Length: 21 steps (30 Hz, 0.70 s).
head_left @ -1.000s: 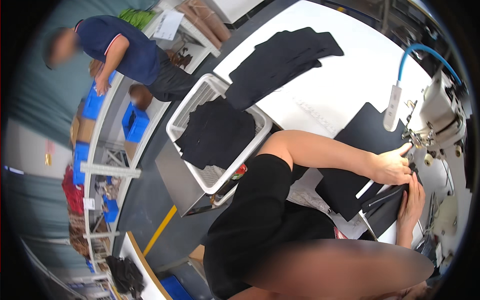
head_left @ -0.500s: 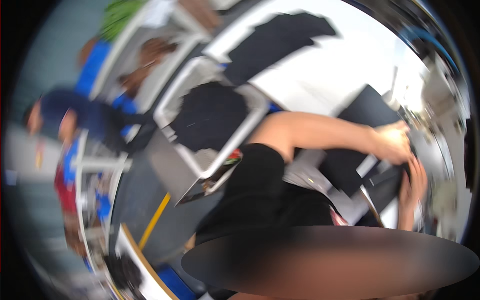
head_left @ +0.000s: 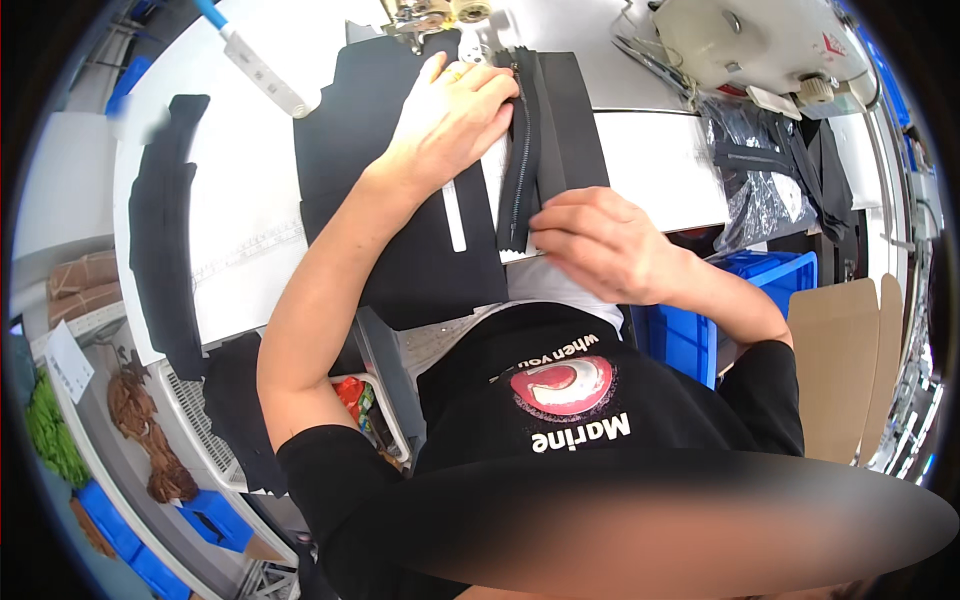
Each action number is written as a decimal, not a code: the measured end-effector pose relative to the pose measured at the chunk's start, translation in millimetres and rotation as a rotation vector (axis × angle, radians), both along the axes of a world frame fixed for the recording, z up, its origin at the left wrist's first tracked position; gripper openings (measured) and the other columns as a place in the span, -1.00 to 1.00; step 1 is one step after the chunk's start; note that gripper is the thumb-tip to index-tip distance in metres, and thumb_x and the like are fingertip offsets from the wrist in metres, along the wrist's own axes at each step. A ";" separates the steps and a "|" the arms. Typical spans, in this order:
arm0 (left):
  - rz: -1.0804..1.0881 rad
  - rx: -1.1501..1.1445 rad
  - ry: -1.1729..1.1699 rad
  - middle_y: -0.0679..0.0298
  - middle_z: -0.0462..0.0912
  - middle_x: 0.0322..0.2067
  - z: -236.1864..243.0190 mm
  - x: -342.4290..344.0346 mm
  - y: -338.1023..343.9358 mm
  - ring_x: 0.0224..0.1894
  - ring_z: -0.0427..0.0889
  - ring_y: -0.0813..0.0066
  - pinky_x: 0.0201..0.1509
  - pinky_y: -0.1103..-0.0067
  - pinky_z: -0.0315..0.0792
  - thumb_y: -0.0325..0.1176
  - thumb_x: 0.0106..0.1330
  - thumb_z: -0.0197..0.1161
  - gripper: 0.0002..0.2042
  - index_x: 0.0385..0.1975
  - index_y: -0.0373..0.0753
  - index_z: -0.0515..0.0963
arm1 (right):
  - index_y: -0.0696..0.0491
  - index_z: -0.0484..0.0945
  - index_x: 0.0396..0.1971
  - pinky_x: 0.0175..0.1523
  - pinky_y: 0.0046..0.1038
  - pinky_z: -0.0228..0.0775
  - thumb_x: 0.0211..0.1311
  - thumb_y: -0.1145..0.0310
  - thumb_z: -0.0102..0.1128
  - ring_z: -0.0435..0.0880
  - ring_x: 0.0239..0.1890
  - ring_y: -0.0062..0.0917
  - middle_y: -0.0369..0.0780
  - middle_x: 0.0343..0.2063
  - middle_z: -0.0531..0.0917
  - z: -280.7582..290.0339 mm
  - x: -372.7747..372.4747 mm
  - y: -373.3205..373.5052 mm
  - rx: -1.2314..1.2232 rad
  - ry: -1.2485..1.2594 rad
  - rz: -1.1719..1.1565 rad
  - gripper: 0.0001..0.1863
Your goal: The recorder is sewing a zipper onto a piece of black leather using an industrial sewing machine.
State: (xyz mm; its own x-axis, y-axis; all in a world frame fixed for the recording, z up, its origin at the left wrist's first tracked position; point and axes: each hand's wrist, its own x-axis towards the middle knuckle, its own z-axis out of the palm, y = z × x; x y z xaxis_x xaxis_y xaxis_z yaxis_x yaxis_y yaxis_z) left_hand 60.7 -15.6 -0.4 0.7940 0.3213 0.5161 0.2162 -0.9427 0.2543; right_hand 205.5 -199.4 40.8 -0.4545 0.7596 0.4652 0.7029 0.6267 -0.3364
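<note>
Black fabric pieces (head_left: pixel 400 260) lie on the white table in front of me, reaching up to the sewing machine's needle area (head_left: pixel 430 18). A black zipper (head_left: pixel 522 150) with a metal slider near its top runs lengthwise along their right part. My left hand (head_left: pixel 455 115) rests palm down over the fabric, its bent fingertips at the zipper's upper end. At the lower end, my right hand (head_left: pixel 605 240) has its fingers curled against the zipper's right edge; they are slightly blurred and the thumb is hidden. A narrow white strip (head_left: pixel 455 215) shows on the fabric between my arms.
Cut black fabric strips (head_left: pixel 165 230) lie at the table's left, above a white basket (head_left: pixel 195 420). At right are the machine head (head_left: pixel 765 50), a clear plastic bag (head_left: pixel 750 180) with zippers, a blue bin (head_left: pixel 680 340) and a cardboard box (head_left: pixel 835 365). A white bar (head_left: pixel 265 75) hangs on a blue tube.
My view has swung from the left, blurred, round to the machine and steadied. My hands, close together before, are now apart, one at each end of the zipper.
</note>
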 end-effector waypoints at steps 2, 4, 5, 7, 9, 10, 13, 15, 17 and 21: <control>-0.003 0.005 0.004 0.35 0.62 -0.08 -1.4 1.0 -0.1 -0.02 0.57 0.33 0.24 0.10 0.22 -0.42 0.19 0.20 -0.85 -0.24 -0.16 0.53 | 0.22 0.55 -0.28 -0.06 -0.35 0.43 -0.16 0.47 0.33 0.57 -0.15 -0.30 -0.13 -0.18 0.56 -1.2 -17.5 6.7 -0.005 -0.045 0.008 -0.66; 0.005 0.008 0.017 0.36 0.62 -0.08 -1.9 0.3 0.2 -0.02 0.57 0.34 0.26 0.11 0.20 -0.48 0.21 0.15 -0.85 -0.24 -0.16 0.53 | 0.20 0.55 -0.37 -0.12 -0.38 0.42 -0.15 0.45 0.26 0.54 -0.25 -0.35 -0.18 -0.31 0.53 -8.8 -24.0 2.5 -0.019 -0.130 0.038 -0.74; -0.002 0.006 0.016 0.36 0.62 -0.08 -1.6 0.0 0.4 -0.02 0.57 0.34 0.26 0.11 0.20 -0.48 0.21 0.15 -0.85 -0.24 -0.16 0.53 | 0.18 0.55 -0.47 -0.18 -0.42 0.41 -0.14 0.42 0.19 0.52 -0.34 -0.41 -0.22 -0.43 0.49 -10.4 -26.1 1.9 -0.030 -0.216 0.075 -0.81; 0.016 -0.001 0.018 0.35 0.62 -0.07 -1.9 -1.5 0.1 -0.01 0.56 0.36 0.27 0.13 0.18 -0.53 0.22 0.09 -0.83 -0.23 -0.17 0.54 | 0.15 0.52 -0.54 -0.25 -0.45 0.38 -0.15 0.40 0.14 0.47 -0.40 -0.47 -0.25 -0.49 0.43 -10.2 -26.0 6.7 0.040 -0.233 0.067 -0.86; 0.015 -0.007 0.014 0.34 0.62 -0.06 -2.3 -3.2 -1.0 -0.01 0.56 0.36 0.28 0.15 0.16 -0.57 0.21 0.06 -0.80 -0.22 -0.17 0.54 | 0.14 0.52 -0.56 -0.27 -0.47 0.38 -0.16 0.40 0.14 0.46 -0.42 -0.49 -0.25 -0.50 0.43 -8.0 -24.8 10.2 0.018 -0.168 0.066 -0.86; 0.016 -0.004 0.019 0.34 0.62 -0.06 -1.6 -3.3 -1.4 -0.01 0.56 0.36 0.28 0.15 0.16 -0.58 0.21 0.04 -0.79 -0.22 -0.17 0.54 | 0.13 0.51 -0.58 -0.30 -0.48 0.38 -0.18 0.40 0.15 0.45 -0.43 -0.51 -0.26 -0.52 0.40 -12.1 -28.1 8.8 0.065 -0.170 0.025 -0.87; 0.013 -0.010 0.031 0.33 0.62 -0.05 0.2 -3.4 -0.2 0.00 0.56 0.36 0.29 0.16 0.16 -0.60 0.20 0.00 -0.76 -0.22 -0.18 0.55 | 0.11 0.49 -0.60 -0.31 -0.50 0.37 -0.18 0.40 0.15 0.44 -0.44 -0.52 -0.27 -0.53 0.39 -11.6 -29.3 3.7 0.038 -0.261 0.013 -0.89; 0.006 -0.019 0.038 0.33 0.62 -0.05 1.8 -2.4 -1.0 0.01 0.55 0.34 0.29 0.16 0.16 -0.61 0.20 0.00 -0.75 -0.22 -0.18 0.55 | 0.10 0.48 -0.61 -0.33 -0.51 0.36 -0.18 0.40 0.15 0.44 -0.45 -0.53 -0.27 -0.54 0.38 -11.9 -30.7 2.2 0.051 -0.297 0.015 -0.89; 0.006 -0.019 0.050 0.33 0.62 -0.05 1.8 -2.2 -0.7 0.02 0.55 0.32 0.29 0.16 0.16 -0.61 0.19 0.00 -0.75 -0.21 -0.18 0.55 | 0.09 0.47 -0.63 -0.34 -0.51 0.34 -0.18 0.39 0.16 0.43 -0.47 -0.53 -0.28 -0.55 0.37 -10.0 -30.8 3.6 0.072 -0.334 0.023 -0.90; -0.001 -0.020 0.030 0.34 0.62 -0.05 -2.0 -1.6 1.0 0.01 0.54 0.31 0.29 0.17 0.16 -0.61 0.19 0.00 -0.74 -0.21 -0.17 0.55 | 0.20 0.53 -0.39 -0.24 -0.47 0.35 -0.24 0.45 0.26 0.55 -0.33 -0.43 -0.16 -0.31 0.52 -1.5 -19.1 13.9 -0.063 -0.333 0.077 -0.70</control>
State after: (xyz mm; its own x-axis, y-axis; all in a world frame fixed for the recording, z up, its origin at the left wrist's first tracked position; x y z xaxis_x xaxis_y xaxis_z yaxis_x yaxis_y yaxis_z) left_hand 59.2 -14.6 -2.4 0.8095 0.3304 0.4853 0.2229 -0.9377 0.2667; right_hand 186.4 -185.5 39.3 -0.6306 0.7396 0.2352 0.7320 0.6675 -0.1364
